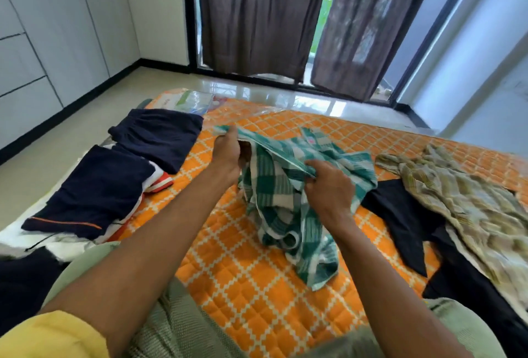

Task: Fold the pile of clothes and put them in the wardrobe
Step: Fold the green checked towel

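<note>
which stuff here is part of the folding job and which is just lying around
Part of the job:
green checked cloth, gripped by the left hand and right hand
folded navy garments
black garment and olive checked cloth, both unfolded

Just lying about:
clear plastic packet
brown curtains
orange quilted mattress, only the work surface

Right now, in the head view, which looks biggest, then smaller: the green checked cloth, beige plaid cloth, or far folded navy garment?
1-2. green checked cloth and beige plaid cloth: look alike; the plaid one runs off frame, so unranked.
3. far folded navy garment: smallest, though farthest from the camera.
</note>
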